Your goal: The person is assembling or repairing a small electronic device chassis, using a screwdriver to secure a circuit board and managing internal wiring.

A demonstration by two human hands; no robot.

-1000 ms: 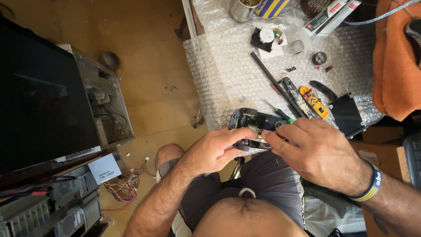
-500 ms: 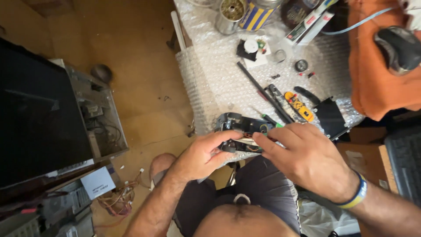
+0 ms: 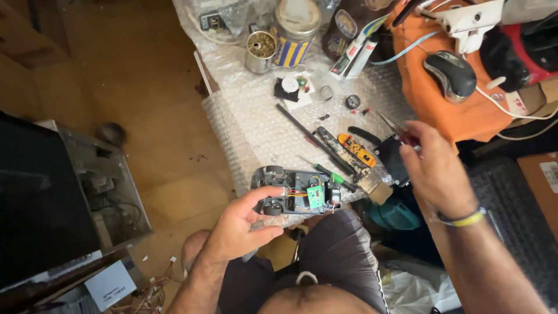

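While the left hand clamps the opened toy car chassis at its left end, low in the middle of the frame and over the person's lap, the chassis leans on the front edge of the bubble-wrap sheet and is carried only on one side. It could tip or slip from the fingers, and the small green circuit board with its thin coloured wires could then be pulled loose.

The right hand, well apart at the right of the frame, pinches a slim tool with a reddish handle, probably a small screwdriver; the view is too blurred there to be sure. Its sharp tip could scratch the board if it comes down carelessly.

Between the two hands lie a green-handled screwdriver, a long black tool and a yellow tester, which crowd the way. Tiny screws near the middle could roll off. Further up stand a tin of small parts and a computer mouse on an orange cloth.
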